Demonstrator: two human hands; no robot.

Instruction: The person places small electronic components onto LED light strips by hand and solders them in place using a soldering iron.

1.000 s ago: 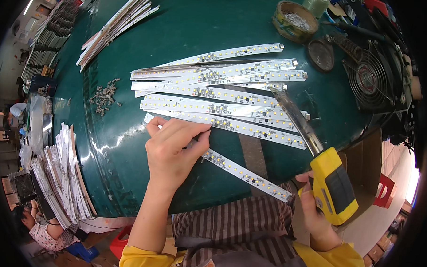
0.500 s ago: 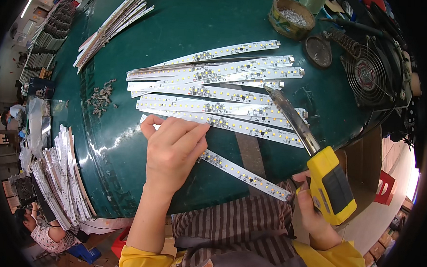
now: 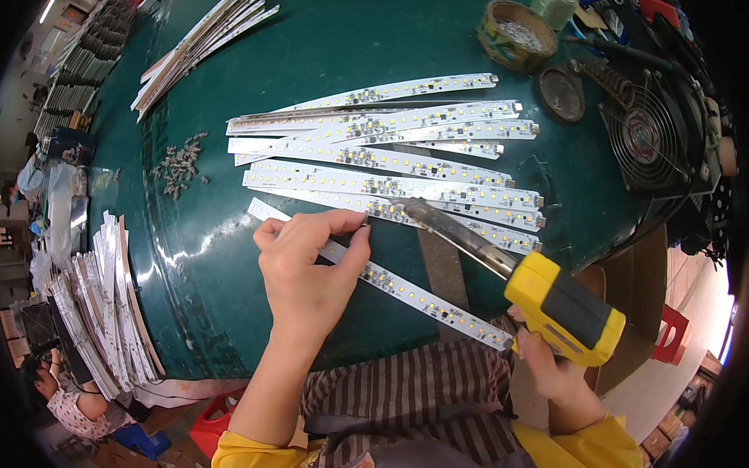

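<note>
My left hand (image 3: 306,252) is closed in a pinch, with a tiny dark piece (image 3: 367,220) between thumb and forefinger. Beneath that hand runs a single white LED strip (image 3: 426,299), slanting down to the right. My right hand (image 3: 549,368) grips a yellow and black soldering gun (image 3: 566,311). The gun's long metal barrel points left, its tip a short way right of my left fingertips. The single strip's right end lies close by my right fingers; whether they touch it I cannot tell. Just beyond both hands, several LED strips (image 3: 409,190) lie overlapping on the green table (image 3: 215,311).
A heap of small metallic parts (image 3: 179,168) lies to the left. More strips are bundled at the far left (image 3: 201,42) and near left (image 3: 112,307). A round tub (image 3: 517,34), a dark dish (image 3: 559,93) and a fan (image 3: 644,132) stand at right. Another person (image 3: 80,401) sits lower left.
The soldering gun has swung left and its tip has come down from the strips' right ends toward my left fingers. My left thumb and forefinger now show a tiny piece between them.
</note>
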